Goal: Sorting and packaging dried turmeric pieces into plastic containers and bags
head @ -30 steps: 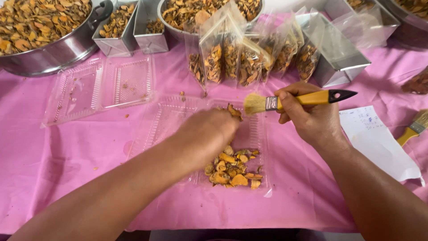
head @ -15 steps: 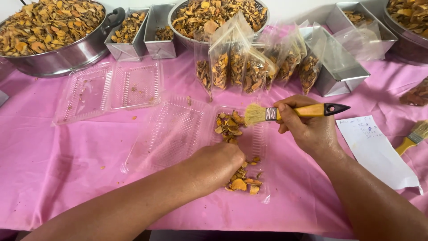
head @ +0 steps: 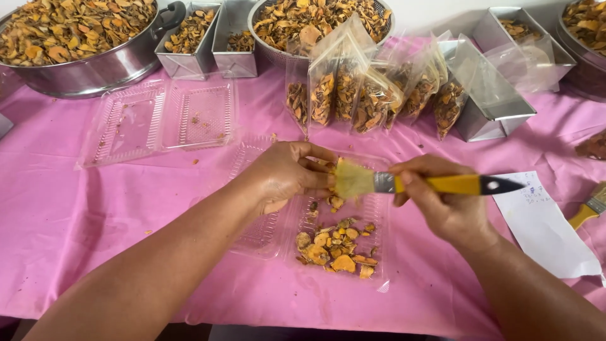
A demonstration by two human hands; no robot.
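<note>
Left hand (head: pixel 284 177) pinches dried slices (head: pixel 332 243) over a clear tray (head: pixel 379 221); at its 3 o'clock, right hand (head: pixel 442 202) grips a yellow brush (head: pixel 423 184).

This looks like a small food-packing station. A tabletop under a pink cloth (head: pixel 76 208) carries bulk stock along its far edge: a large steel pot (head: pixel 95 63) heaped with dried orange-brown slices, square metal tins (head: pixel 189 60), a round basin (head: pixel 278 53). Filled clear bags (head: pixel 353 95) stand in a row, and open clear plastic clamshell boxes (head: pixel 158 120) lie nearer.
</note>
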